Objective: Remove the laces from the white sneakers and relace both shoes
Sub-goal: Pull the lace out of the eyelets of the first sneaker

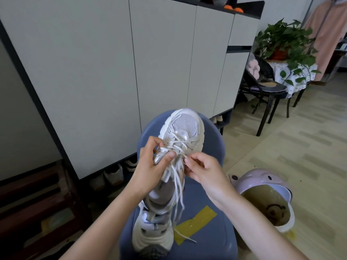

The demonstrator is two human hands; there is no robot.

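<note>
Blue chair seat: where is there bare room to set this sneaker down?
Bare chair seat lies right of the yellow tape, below the right hand. The left side is crowded by the second sneaker and dangling lace.

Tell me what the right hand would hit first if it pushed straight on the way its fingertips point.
The right hand pinches the white lace and its fingers point left, toward the sneaker. Going on, it would likely meet the crossed laces on the tongue, then the left hand's thumb; depth is uncertain.
</note>
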